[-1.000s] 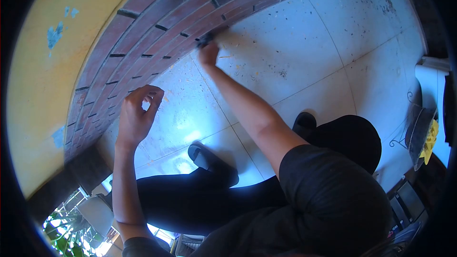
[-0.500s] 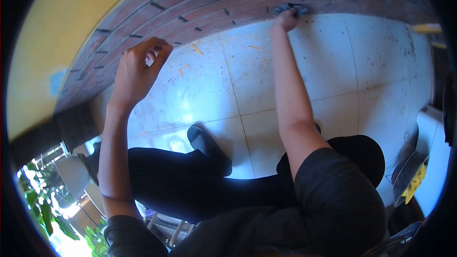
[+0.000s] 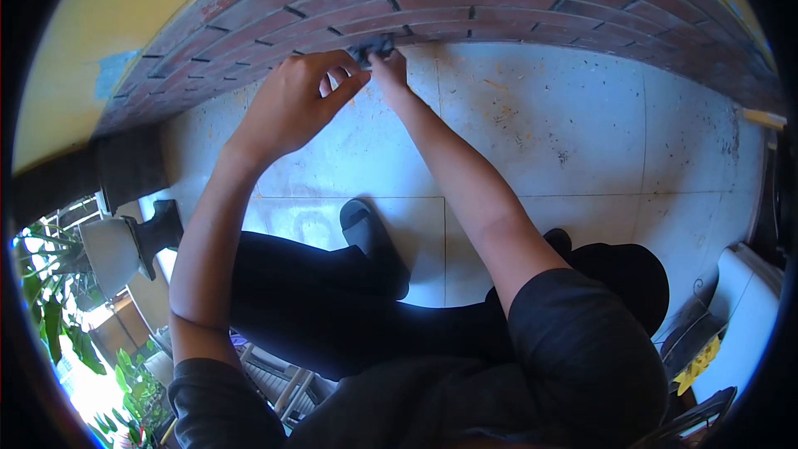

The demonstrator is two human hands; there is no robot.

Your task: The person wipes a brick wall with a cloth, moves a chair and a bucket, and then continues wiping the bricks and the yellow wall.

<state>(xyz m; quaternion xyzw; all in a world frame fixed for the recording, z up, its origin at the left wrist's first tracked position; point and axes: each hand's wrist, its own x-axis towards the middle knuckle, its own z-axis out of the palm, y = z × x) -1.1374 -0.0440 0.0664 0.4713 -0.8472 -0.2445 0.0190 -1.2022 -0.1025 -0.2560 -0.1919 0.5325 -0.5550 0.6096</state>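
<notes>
My right hand (image 3: 391, 75) reaches far out and grips a dark grey crumpled cloth (image 3: 374, 47) at the foot of the brick wall (image 3: 432, 4), where it meets the floor. Part of the cloth is hidden by the fingers. My left hand (image 3: 303, 104) hovers in front of the wall, fingers loosely curled, thumb apart from them and nothing seen between them. In this view its fingertips overlap the edge of the cloth and lie close to my right hand.
Pale floor tiles (image 3: 532, 129) carry dark specks and yellowish bits. My dark slippers (image 3: 371, 237) stand on them. A chair (image 3: 291, 395) is behind my left leg, with green plants (image 3: 58, 328) beyond it. On the right are a pale panel (image 3: 740, 308) and a yellow item (image 3: 698, 366).
My right hand has swept left along the foot of the wall with the cloth. My left hand has moved slightly right, and the two hands are now close together. The view has shifted.
</notes>
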